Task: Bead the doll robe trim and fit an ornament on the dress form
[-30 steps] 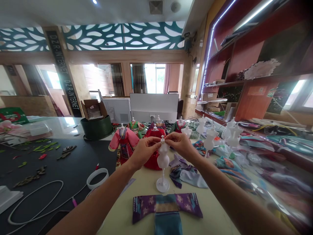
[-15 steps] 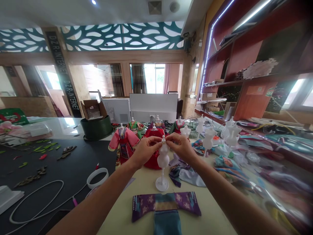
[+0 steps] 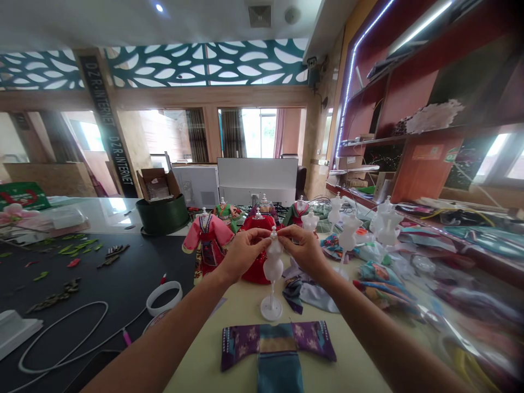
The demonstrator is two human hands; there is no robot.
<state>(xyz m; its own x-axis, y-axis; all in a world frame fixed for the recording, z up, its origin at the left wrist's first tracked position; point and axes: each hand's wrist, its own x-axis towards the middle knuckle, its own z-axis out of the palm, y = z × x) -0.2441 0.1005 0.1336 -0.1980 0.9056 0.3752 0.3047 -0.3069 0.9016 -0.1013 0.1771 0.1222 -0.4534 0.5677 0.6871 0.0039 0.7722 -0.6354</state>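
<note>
A small white mannequin (image 3: 273, 267) stands upright on its round base in front of me. My left hand (image 3: 248, 248) is closed, with thumb and fingertips pinched at the left side of its knobbed neck. From the right, my right hand (image 3: 301, 245) pinches at the same neck. Whether anything thin lies between the fingertips is too small to tell. Below the base, a purple and teal doll robe (image 3: 278, 344) lies flat with its sleeves spread. Just behind my hands, a red doll dress (image 3: 258, 267) is partly hidden.
A pink doll robe (image 3: 207, 237) on a stand is at the left. Bare white mannequins (image 3: 350, 232) and heaped fabric pieces (image 3: 380, 278) fill the right. A white tape roll (image 3: 164, 298) and cable (image 3: 61, 363) lie left on the black mat (image 3: 131, 278). A monitor (image 3: 257, 173) stands behind.
The view has shifted very slightly. Both hands stay at the mannequin's neck, and the mannequin and the purple robe keep their places.
</note>
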